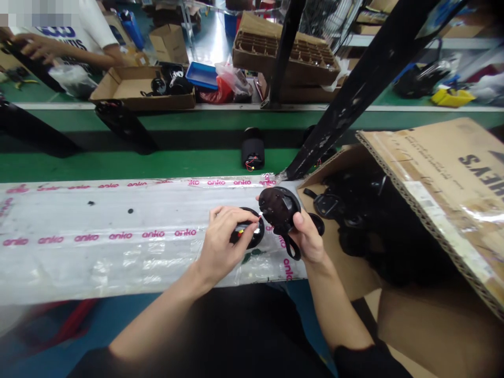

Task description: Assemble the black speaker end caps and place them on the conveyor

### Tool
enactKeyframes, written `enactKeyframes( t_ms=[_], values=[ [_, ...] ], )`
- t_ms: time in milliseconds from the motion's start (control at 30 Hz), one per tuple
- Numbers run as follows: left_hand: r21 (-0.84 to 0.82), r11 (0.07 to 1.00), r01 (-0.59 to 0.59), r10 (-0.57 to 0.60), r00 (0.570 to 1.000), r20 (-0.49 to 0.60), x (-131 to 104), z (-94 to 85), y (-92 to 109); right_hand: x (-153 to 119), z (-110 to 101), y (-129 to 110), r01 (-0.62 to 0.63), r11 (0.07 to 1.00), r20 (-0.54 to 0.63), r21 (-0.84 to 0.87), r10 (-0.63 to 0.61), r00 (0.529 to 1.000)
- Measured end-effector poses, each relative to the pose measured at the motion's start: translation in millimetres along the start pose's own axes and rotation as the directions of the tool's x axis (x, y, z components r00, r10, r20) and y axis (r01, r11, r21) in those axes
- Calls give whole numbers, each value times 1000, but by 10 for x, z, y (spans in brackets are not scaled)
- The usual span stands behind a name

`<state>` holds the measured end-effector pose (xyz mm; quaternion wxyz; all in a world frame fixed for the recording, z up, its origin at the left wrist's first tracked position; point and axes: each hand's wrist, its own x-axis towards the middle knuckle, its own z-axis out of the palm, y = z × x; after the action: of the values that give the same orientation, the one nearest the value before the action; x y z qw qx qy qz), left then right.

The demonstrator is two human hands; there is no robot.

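My right hand (309, 236) is wrapped round a black round cap (277, 207) with a strap loop (292, 248) hanging under it. The cap is held up off the table, its flat face turned left. Close beside it, my left hand (224, 233) pinches at a thin wire with a small white and red end (260, 215). Under those fingers lies a black round housing (258, 239) with bits of yellow and red inside, partly hidden by the hand. Another black round part (317, 224) shows behind my right hand.
Printed plastic sheeting (98, 262) covers the table, with two small black bits on it. An open carton (429, 163) of black parts stands at the right. A black cylinder with wires (252, 149) sits on the green belt (197, 163). A slanted black post (346, 89) crosses in front; a co-worker (79, 47) is opposite.
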<state>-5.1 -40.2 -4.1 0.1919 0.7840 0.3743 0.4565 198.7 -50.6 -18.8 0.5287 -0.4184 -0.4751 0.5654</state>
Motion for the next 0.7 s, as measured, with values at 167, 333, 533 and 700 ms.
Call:
enactKeyframes(
  t_ms=[167, 333, 533, 700],
  values=[
    [-74, 995, 60, -59, 998, 9, 11, 12, -4, -37, -105, -39, 52, 994, 70, -95, -46, 997],
    [-62, 996, 71, -70, 997, 27, 35, 27, 24, -76, -135, -173, 101, 989, 163, -108, -83, 983],
    [-98, 995, 35, -28, 997, 69, 33, -124, -86, -65, -61, -210, 111, 966, 107, -232, -88, 990],
    [-146, 983, -111, 120, 991, 53, 2, -240, -185, -83, -87, -50, 91, 988, 124, -124, -76, 989]
  ],
)
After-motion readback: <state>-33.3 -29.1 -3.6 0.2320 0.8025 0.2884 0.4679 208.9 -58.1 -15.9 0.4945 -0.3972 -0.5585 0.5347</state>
